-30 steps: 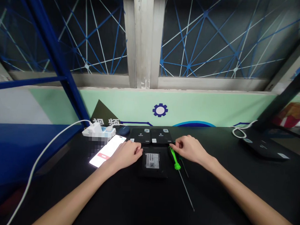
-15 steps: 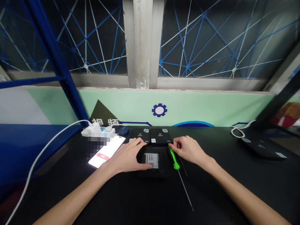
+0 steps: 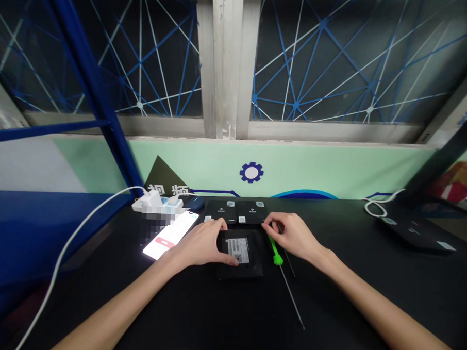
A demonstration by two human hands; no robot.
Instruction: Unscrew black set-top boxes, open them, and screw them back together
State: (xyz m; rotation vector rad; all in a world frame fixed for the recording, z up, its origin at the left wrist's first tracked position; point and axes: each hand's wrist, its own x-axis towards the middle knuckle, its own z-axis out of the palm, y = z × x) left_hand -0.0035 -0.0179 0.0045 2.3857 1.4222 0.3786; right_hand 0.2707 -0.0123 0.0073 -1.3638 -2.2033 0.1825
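Note:
My left hand lies over the left side of a flat black box with a white printed label. Its thumb presses on the label, and the fingers bend round the far left part of the box. Just beyond the box's far right corner, my right hand is closed, thumb and fingertips pinched together. Whatever the pinch holds is too small or hidden to make out. Under that hand lies a screwdriver with a green handle, its long shaft pointing toward me. A second thin dark shaft lies beside it.
Two black boxes, one on the left and one on the right, sit behind the labelled box. A lit phone lies left, near a white power strip with a cable. Another black device is at far right.
My right hand has come slightly nearer, covering more of the green handle. My left fingers are bent more over the labelled box. The whole view has shifted a little.

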